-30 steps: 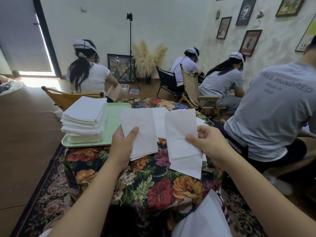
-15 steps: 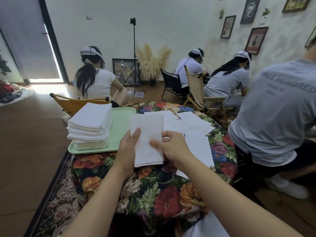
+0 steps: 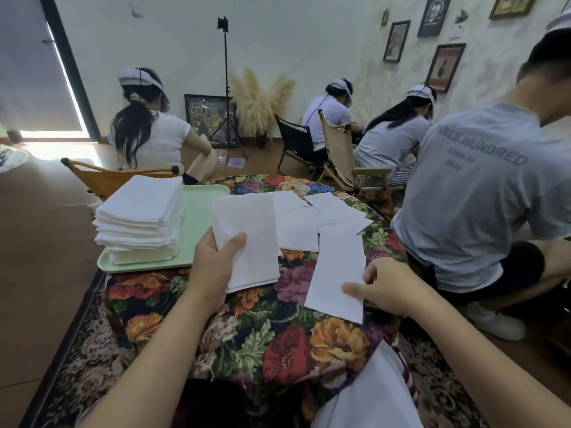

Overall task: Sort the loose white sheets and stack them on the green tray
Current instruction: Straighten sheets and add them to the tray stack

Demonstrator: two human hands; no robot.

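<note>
Most of the sorting looked done. A tall stack of white sheets (image 3: 139, 217) stood squared up on the left half of the pale green plastic tray (image 3: 204, 208), which sat at the far left corner of the table covered with a dark floral cloth (image 3: 278, 344); the tray's right half lay bare.

What was left sat in two places. The left hand (image 3: 213, 270) held a thin bundle of white sheets (image 3: 247, 239) upright just beside the tray's right edge, thumb pressed across the front face and the fingers curled behind, so the bundle was clamped between them. The right hand (image 3: 389, 285) pinched a single long white sheet (image 3: 336, 273) by its right edge near the table's right side, thumb on top and fingers bent under; this sheet lay partly on the cloth, its near end hanging toward the person.

Beyond it, toward the table's far right corner, several loose white sheets (image 3: 312, 220) lay overlapping and askew, touching one another and untouched by either hand. Their exact count could not be told.

In my judgement the task was well past halfway: the pinched sheet had yet to join the bundle, the scattered ones needed gathering, and the bundle itself was not yet on the tray's stack.
</note>
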